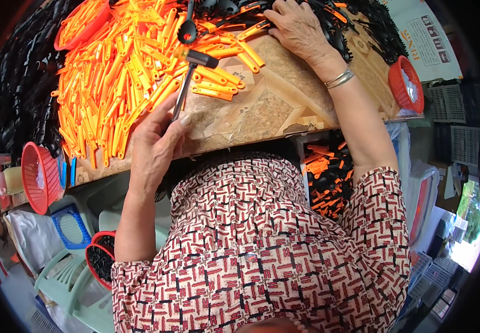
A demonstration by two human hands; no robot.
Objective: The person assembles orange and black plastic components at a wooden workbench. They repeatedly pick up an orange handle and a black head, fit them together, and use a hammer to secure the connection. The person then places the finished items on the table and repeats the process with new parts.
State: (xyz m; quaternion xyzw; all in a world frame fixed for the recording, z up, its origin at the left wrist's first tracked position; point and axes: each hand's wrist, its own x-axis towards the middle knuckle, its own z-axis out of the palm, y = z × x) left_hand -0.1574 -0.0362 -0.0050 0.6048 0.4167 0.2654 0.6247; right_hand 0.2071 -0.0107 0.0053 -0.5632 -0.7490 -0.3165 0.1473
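Note:
My left hand point(155, 136) is closed around the handle of a small hammer point(184, 89), which stands tilted up with its dark head and yellow end above the table. Beside it spreads a big heap of orange plastic handles point(123, 83). At the far side, my right hand point(298, 30) reaches in among black utensil parts, its fingers curled down. What those fingers grip, if anything, is hidden. Just left of its fingertips lies an orange handle point(254, 30) by dark parts. A black ladle-like piece point(187, 30) rests on the heap near the hammer.
The patterned tabletop point(262, 105) has its near edge at my body. A red basket point(39, 177) is at the left edge, another red basket point(407, 86) at the right corner. Black pieces point(21, 83) pile up at the far left. Pale green chairs point(79, 283) stand below left.

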